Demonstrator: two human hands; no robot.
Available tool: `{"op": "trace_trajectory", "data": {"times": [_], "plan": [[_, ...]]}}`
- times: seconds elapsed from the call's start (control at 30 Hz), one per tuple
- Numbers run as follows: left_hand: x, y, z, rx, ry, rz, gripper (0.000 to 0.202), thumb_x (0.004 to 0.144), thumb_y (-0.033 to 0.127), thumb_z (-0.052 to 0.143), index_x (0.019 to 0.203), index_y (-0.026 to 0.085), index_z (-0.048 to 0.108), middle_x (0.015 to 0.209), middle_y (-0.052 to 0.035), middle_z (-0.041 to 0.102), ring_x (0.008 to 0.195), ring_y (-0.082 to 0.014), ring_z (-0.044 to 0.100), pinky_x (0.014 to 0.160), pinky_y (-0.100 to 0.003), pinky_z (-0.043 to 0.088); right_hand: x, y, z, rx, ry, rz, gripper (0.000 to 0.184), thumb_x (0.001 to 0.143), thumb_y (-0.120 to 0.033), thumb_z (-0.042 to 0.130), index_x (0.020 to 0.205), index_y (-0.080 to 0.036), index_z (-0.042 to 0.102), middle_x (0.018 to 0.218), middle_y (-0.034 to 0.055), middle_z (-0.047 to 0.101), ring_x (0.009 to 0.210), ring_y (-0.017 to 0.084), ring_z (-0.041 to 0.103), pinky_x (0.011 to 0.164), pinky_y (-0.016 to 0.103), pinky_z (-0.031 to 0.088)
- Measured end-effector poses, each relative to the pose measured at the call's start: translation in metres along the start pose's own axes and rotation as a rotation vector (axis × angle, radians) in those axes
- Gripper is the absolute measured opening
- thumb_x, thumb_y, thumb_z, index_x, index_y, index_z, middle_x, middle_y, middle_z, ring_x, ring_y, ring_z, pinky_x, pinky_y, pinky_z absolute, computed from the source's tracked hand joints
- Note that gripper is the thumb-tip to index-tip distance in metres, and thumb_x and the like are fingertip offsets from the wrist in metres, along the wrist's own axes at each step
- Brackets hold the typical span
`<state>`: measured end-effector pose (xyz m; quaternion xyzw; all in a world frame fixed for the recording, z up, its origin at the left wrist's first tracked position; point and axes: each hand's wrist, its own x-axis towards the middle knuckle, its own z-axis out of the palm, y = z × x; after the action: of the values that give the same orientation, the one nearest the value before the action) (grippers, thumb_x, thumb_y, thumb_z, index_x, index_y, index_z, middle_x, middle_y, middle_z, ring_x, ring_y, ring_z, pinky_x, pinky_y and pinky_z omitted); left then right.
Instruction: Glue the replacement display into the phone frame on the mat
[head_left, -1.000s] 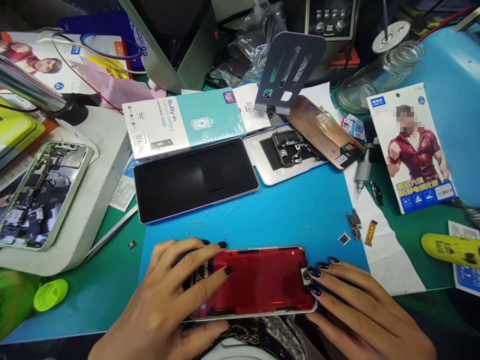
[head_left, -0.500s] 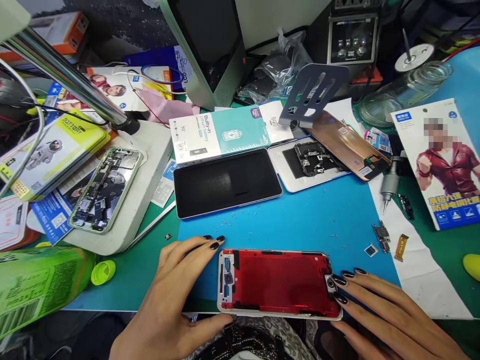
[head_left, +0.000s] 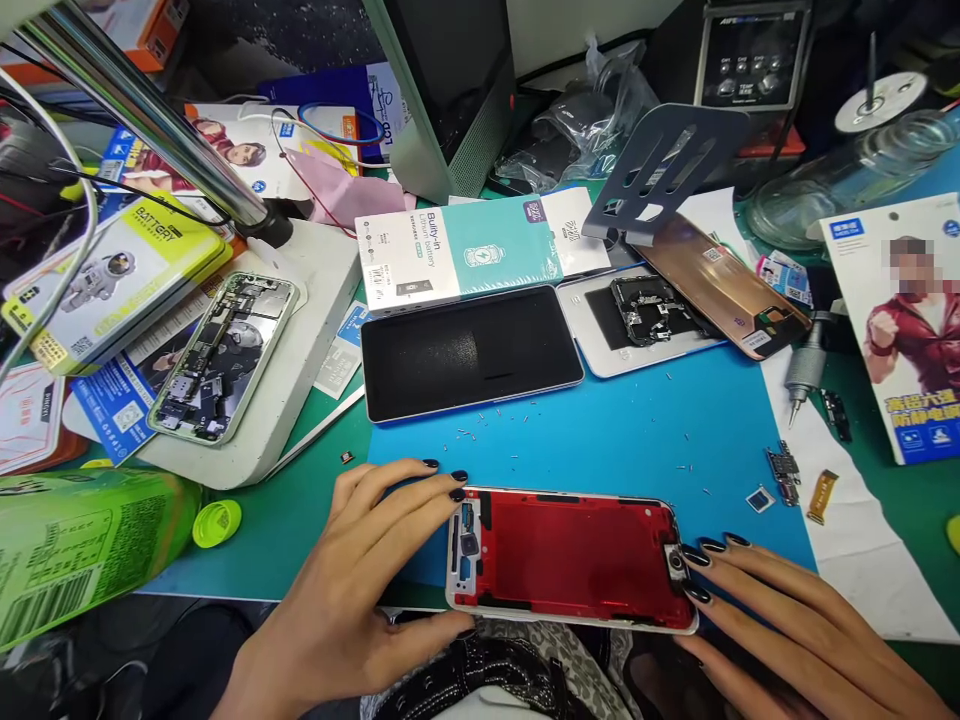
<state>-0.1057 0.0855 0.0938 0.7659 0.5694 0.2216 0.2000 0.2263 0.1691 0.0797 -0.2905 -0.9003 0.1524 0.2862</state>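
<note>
A red phone screen frame [head_left: 574,557] lies flat at the near edge of the blue mat [head_left: 637,440], inner side up. My left hand [head_left: 367,590] rests at its left end, fingertips touching the top left corner and thumb under the near edge. My right hand [head_left: 780,625] lies at its right end, with fingertips against the right edge. Neither hand lifts it off the mat.
A black phone [head_left: 471,352] lies beyond, with a battery box [head_left: 465,250] behind it. An opened phone [head_left: 645,315], a copper screen [head_left: 724,285], a screwdriver [head_left: 801,372], small parts [head_left: 784,470] sit right. A gutted phone [head_left: 225,355], green bottle [head_left: 82,550] and cap [head_left: 216,522] lie left.
My left hand slid off the top of the red frame to its left end, uncovering the camera area. The view swung left and up.
</note>
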Motion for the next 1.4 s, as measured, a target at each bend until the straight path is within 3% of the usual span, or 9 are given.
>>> {"op": "trace_trajectory", "data": {"times": [0.37, 0.73, 1.13, 1.4], "plan": [[0.0010, 0.0004, -0.0024, 0.029, 0.000, 0.044, 0.057, 0.079, 0.035, 0.074, 0.127, 0.016, 0.051, 0.127, -0.0136, 0.062, 0.125, -0.0320, 0.044, 0.099, -0.050, 0.032, 0.0052, -0.0038, 0.0016, -0.006, -0.012, -0.011, 0.007, 0.088, -0.007, 0.064, 0.090, -0.012, 0.068, 0.091, 0.0083, 0.070, 0.095, 0.021, 0.064, 0.087, 0.035, 0.054], [0.0002, 0.0003, -0.0019, -0.011, 0.036, 0.082, 0.053, 0.075, 0.030, 0.078, 0.120, 0.014, 0.056, 0.117, -0.0137, 0.065, 0.119, -0.0313, 0.050, 0.098, -0.050, 0.038, -0.0015, -0.0057, 0.0022, 0.035, 0.045, 0.008, 0.017, 0.079, 0.001, 0.072, 0.089, -0.012, 0.068, 0.094, 0.0062, 0.069, 0.096, 0.021, 0.064, 0.088, 0.039, 0.055], [-0.0010, -0.0007, -0.0022, -0.039, 0.030, 0.060, 0.055, 0.076, 0.027, 0.077, 0.125, 0.016, 0.054, 0.125, -0.0149, 0.063, 0.122, -0.0322, 0.051, 0.098, -0.051, 0.038, -0.0020, -0.0059, 0.0046, 0.060, 0.067, 0.058, 0.021, 0.075, -0.001, 0.076, 0.089, -0.016, 0.070, 0.094, 0.0047, 0.071, 0.091, 0.024, 0.067, 0.081, 0.043, 0.059], [-0.0011, -0.0015, -0.0013, -0.073, 0.061, 0.067, 0.055, 0.074, 0.025, 0.079, 0.122, 0.016, 0.055, 0.119, -0.0140, 0.065, 0.118, -0.0308, 0.054, 0.098, -0.050, 0.040, -0.0041, -0.0064, 0.0051, 0.059, 0.076, 0.056, 0.023, 0.073, 0.000, 0.077, 0.089, -0.014, 0.070, 0.094, 0.0071, 0.071, 0.092, 0.024, 0.066, 0.082, 0.044, 0.059]]}}
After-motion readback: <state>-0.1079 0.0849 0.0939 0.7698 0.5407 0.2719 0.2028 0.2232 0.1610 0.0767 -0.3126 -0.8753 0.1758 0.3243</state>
